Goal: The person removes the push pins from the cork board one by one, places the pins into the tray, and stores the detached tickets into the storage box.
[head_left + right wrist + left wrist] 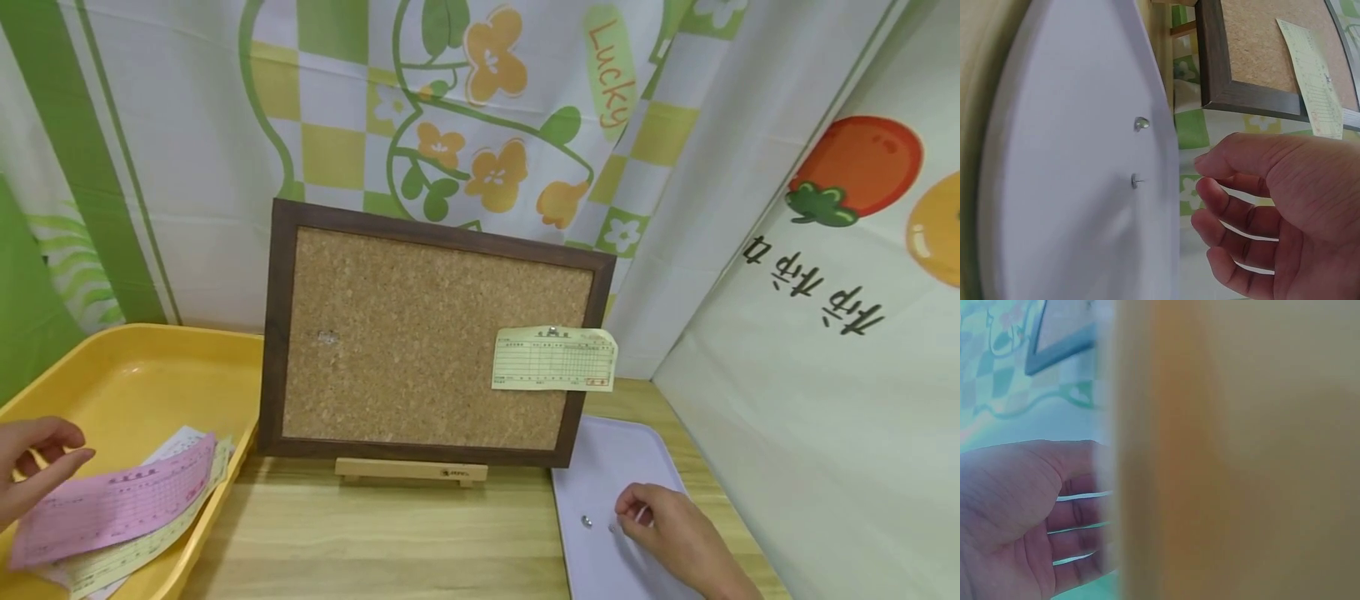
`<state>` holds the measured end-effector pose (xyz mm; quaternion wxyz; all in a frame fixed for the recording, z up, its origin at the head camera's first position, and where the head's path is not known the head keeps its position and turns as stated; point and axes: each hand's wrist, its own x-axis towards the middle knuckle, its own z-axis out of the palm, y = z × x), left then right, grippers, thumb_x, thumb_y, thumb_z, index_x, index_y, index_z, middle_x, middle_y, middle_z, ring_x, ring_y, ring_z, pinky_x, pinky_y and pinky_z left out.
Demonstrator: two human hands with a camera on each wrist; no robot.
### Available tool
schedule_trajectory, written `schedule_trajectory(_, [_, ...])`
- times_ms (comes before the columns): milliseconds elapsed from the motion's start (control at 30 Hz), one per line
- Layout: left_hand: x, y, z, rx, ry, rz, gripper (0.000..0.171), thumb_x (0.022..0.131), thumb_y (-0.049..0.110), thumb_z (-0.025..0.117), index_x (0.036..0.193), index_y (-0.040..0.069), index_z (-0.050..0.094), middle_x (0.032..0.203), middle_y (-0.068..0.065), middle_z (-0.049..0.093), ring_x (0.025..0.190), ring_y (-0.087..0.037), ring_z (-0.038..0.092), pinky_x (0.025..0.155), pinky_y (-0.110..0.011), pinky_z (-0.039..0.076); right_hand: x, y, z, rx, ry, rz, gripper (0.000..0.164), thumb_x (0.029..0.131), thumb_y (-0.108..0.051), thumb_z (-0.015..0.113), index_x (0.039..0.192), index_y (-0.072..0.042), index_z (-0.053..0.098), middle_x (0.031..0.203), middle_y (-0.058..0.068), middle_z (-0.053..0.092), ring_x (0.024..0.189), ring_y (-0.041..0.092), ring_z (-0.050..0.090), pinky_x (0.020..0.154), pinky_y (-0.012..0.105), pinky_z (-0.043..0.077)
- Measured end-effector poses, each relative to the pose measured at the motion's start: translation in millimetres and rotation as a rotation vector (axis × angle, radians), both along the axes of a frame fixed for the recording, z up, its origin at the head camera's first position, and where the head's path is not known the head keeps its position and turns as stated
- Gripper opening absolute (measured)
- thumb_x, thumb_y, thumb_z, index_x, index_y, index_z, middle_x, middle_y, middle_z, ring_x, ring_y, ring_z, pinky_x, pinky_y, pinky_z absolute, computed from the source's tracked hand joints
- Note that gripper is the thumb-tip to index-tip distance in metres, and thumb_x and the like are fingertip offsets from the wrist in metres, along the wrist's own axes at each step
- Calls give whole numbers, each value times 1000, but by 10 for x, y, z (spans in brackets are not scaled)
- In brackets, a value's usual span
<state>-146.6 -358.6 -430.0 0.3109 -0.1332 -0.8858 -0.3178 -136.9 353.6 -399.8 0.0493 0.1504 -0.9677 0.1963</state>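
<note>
My right hand point(678, 533) hovers over the lilac tray point(622, 454), its fingers bent and nothing held. Beside its fingertips lie two silver push pins; one pin point(1140, 123) is on its side, the other pin point(1135, 181) has its point sticking out. Above the yellow tray point(142, 350) is my left hand point(37, 467), loosely curled around nothing. A pink slip point(123, 508) lies there over pale yellow and white ones. The wooden-framed cork board point(420, 333) carries a pale green receipt form point(555, 360), fixed at its top by a silver pin point(552, 331).
A small wooden stand point(411, 471) supports the leaning board on the wood-grain table point(375, 542). Patterned curtain point(487, 125) hangs behind, with white cloth point(825, 400) at right. A small silvery spot point(327, 337) shows on the cork; its kind is unclear. The yellow tray blocks much of the left wrist view.
</note>
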Motion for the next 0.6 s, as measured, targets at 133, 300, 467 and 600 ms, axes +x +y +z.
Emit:
schedule_trajectory(133, [48,249,227,-110,97,-6,24,98,9,69,77,-2,64,70,18,55,61,8,43,51,-13,35,-23,-27,45,5,36,9,21,83,-2,76,83,-21,68,75,-18,58,69,-2,54,62,25,50])
schedule_trajectory(300, [154,579,482,-301,44,57,21,97,18,73,83,3,68,72,6,59,61,-1,49,53,-19,40,-36,-87,115,28,85,-19,23,84,-3,76,82,-24,68,74,-21,56,69,-3,52,63,25,49])
schedule_trajectory(467, [208,930,687,-392,20,44,10,88,17,79,90,12,71,78,9,63,60,-6,55,49,-30,45,-30,-159,192,36,138,-75,23,84,-5,76,83,-27,69,75,-23,57,69,-3,52,63,25,48])
schedule_trajectory(600, [218,1166,762,-388,150,-10,24,100,40,65,92,19,71,81,13,66,60,0,52,46,-29,45,-13,-193,267,24,221,-68,24,85,-6,77,87,-28,69,75,-26,56,68,-4,52,60,25,46])
